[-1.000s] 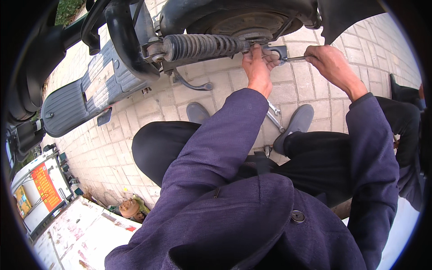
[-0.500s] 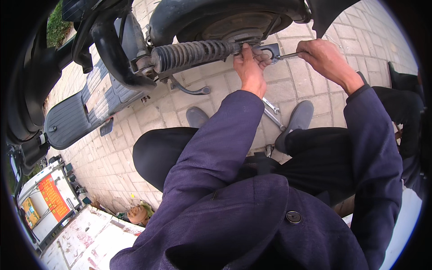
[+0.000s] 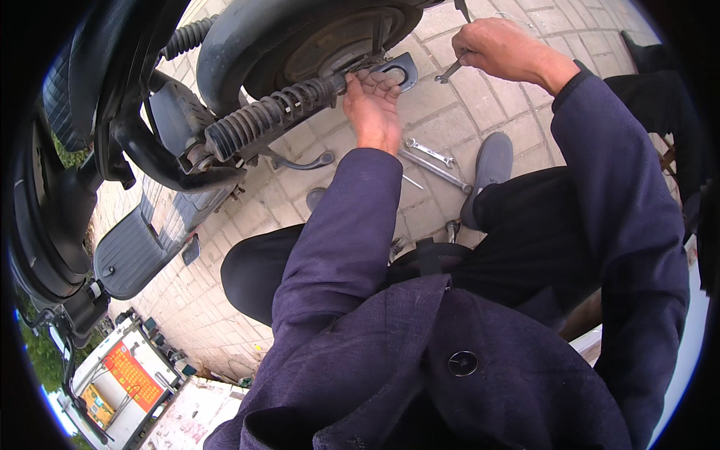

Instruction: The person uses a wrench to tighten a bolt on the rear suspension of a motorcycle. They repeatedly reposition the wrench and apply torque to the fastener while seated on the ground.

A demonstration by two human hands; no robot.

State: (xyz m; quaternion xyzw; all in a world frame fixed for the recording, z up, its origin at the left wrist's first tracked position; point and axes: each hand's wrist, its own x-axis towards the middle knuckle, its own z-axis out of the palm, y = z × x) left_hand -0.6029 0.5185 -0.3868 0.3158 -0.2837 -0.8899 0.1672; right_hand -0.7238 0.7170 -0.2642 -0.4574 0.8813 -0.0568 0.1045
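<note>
My right hand (image 3: 510, 52) is closed round a metal wrench (image 3: 451, 72), whose open jaw points left, apart from the motorbike. At the lower end of a coil-spring shock absorber (image 3: 274, 112), my left hand (image 3: 373, 112) has its palm up and fingers curled. Its thumb lies by the shock's end and its fingers by the wheel's axle area; what they grip is hidden. Just right of these fingers a grey metal plate (image 3: 407, 71) with an oblong slot sticks out. The black-tyred wheel (image 3: 300, 64) rises behind.
On the paving between my feet lie a combination wrench (image 3: 430, 152), a long metal bar (image 3: 442, 172) and a thin rod (image 3: 412, 182). A curved metal lever (image 3: 300, 160) juts from under the bike. Left stands a ribbed footboard (image 3: 129, 251). Another person's dark-clothed leg (image 3: 645, 101) is at the right.
My right hand has drawn the wrench up and away from the slotted plate. My left hand stays by the shock's end, its fingers now lying looser. The whole view has shifted.
</note>
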